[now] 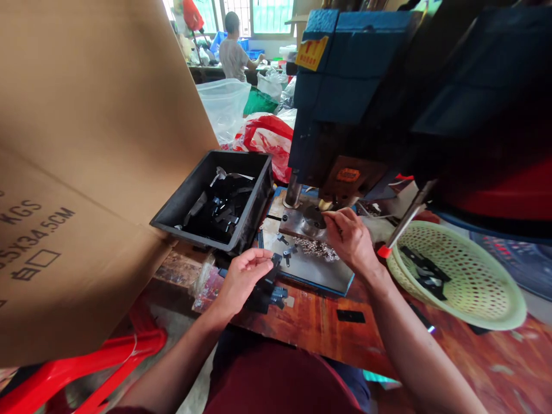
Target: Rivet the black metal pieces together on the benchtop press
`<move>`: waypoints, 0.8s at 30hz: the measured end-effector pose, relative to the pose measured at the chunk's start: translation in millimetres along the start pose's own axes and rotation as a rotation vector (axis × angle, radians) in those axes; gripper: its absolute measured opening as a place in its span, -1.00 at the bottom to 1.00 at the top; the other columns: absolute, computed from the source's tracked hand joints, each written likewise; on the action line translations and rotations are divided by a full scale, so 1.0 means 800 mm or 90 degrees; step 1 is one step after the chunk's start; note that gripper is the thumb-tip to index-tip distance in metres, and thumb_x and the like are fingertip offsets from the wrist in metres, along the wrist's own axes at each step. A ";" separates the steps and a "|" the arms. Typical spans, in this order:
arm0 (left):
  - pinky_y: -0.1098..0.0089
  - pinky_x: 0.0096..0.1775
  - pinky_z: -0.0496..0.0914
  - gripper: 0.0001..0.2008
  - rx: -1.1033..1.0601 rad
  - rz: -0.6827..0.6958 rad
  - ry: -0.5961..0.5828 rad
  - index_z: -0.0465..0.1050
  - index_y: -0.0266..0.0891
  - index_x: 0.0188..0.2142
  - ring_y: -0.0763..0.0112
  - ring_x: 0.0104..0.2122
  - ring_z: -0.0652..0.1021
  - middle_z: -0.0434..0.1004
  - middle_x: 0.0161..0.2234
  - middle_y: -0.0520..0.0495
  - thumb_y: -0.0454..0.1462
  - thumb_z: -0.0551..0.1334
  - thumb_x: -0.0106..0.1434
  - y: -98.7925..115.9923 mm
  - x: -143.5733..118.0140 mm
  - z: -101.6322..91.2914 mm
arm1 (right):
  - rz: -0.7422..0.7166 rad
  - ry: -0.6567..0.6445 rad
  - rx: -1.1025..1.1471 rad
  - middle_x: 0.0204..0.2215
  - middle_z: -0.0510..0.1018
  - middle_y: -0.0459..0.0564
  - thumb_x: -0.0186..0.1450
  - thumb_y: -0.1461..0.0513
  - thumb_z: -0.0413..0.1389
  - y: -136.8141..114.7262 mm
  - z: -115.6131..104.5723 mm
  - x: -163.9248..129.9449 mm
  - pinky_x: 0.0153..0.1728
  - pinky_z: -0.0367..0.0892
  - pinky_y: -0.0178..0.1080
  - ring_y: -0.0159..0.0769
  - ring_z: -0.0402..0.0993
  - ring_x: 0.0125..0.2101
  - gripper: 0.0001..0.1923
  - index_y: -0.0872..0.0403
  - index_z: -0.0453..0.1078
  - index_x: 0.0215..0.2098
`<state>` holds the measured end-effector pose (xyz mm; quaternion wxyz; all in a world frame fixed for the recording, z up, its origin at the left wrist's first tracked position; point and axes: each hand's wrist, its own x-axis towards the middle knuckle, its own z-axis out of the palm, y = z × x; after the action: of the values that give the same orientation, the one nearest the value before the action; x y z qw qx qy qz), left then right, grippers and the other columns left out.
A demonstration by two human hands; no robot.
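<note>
My left hand (246,280) is closed, thumb against fingers, on a flat black plate (275,264) above the table's front edge. More dark plates lie beneath it. My right hand (350,237) is at the round steel die (314,219) of a blue press (345,75), its fingers pinched together. Whatever sits between those fingertips is too small or hidden to name. Close below the right hand is a heap of small shiny metal pieces (317,248) on the press base (310,271). A few small dark parts (287,256) lie loose to the left of the heap.
A black bin (254,221) of dark parts stands behind my left hand, beside a large cardboard box (99,115). On the right is a pale green basket (487,293) holding black parts. One black plate (351,316) lies on the wooden table. A person (233,54) sits far back.
</note>
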<state>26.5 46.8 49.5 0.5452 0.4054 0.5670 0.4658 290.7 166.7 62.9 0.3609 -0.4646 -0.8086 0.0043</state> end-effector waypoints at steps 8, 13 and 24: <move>0.44 -0.28 0.40 -0.51 -0.090 0.033 -0.016 0.59 -0.23 0.04 0.48 -0.37 0.52 0.55 -0.31 0.02 -0.25 0.45 0.09 0.013 0.017 0.033 | 0.117 -0.004 0.153 -0.28 0.63 0.03 0.51 0.11 0.06 -0.060 -0.023 -0.047 -0.17 0.46 -0.17 -0.20 0.58 -0.25 -0.75 0.01 0.57 -0.11; 0.46 -0.36 0.40 -0.53 -0.083 0.043 -0.029 0.59 -0.24 0.01 0.53 -0.45 0.50 0.53 -0.32 0.04 -0.25 0.46 0.07 0.019 0.024 0.058 | 0.222 -0.169 0.315 -0.48 0.53 -0.11 0.51 0.01 0.06 -0.101 -0.015 -0.081 -0.48 0.31 -0.32 -0.36 0.41 -0.49 -0.66 0.03 0.50 -0.29; 0.47 -0.44 0.43 -0.68 -0.135 -0.049 -0.124 0.63 -0.34 -0.19 0.35 -0.43 0.67 0.66 -0.40 -0.12 -0.16 0.49 0.15 0.033 0.037 0.057 | -0.133 -0.010 0.038 -0.12 0.70 0.08 0.49 0.30 0.11 -0.056 -0.018 -0.086 -0.12 0.49 -0.11 -0.16 0.63 -0.16 -0.80 0.01 0.51 0.03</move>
<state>68.4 85.3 69.4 0.6549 0.3670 0.4737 0.4604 286.9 84.2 49.0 0.3666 -0.3668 -0.8550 -0.0059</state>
